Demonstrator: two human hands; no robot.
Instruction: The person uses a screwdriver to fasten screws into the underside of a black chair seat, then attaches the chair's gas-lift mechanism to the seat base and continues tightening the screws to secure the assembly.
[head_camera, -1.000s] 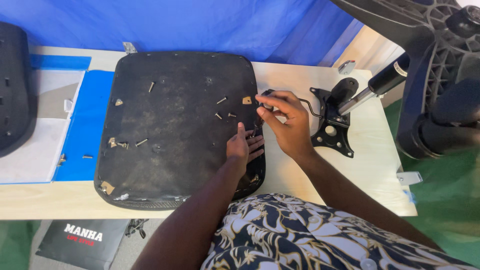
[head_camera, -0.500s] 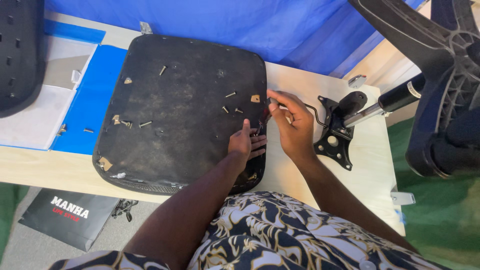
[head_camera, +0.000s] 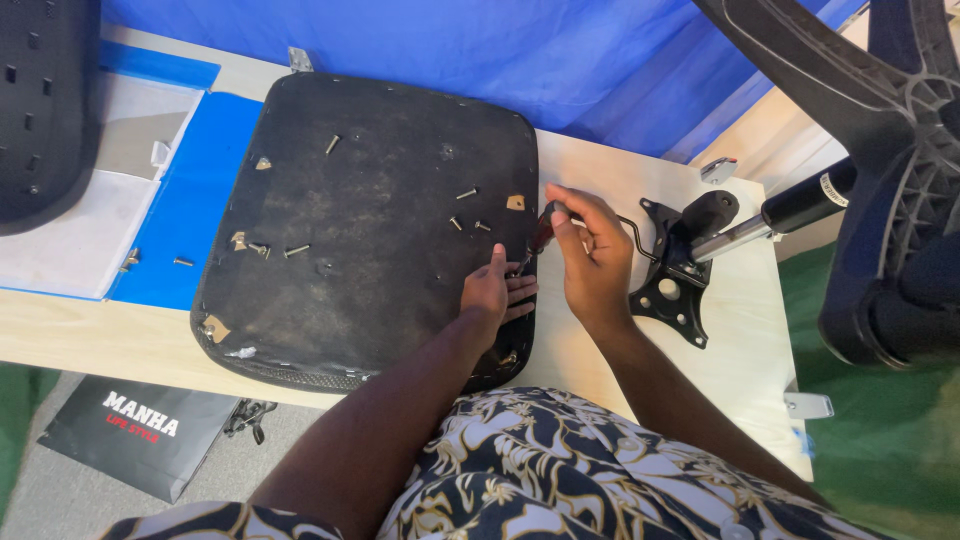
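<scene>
desk (head_camera: 745, 330): pale wooden top that carries everything; blue sheets lie at its left end.
seat pad (head_camera: 370, 215): black chair seat lying underside up, with loose screws (head_camera: 468, 194) scattered over it.
chair base (head_camera: 880, 140): black star base with its gas cylinder, at the right edge of the desk.
tilt bracket (head_camera: 680, 275): black metal plate just right of the hands, apart from the seat pad.
left hand (head_camera: 492, 292): flat, fingers spread, pressing the seat pad's right edge.
right hand (head_camera: 592, 255): fingers closed round a screwdriver (head_camera: 538, 236), its tip at the pad's right edge beside the left hand.
step: a screw at that edge looks to be worked; the next move probably calls for a steady tip and turning.
change: against half a second ago, both hands sit much the same; the view has only shifted a little.
</scene>
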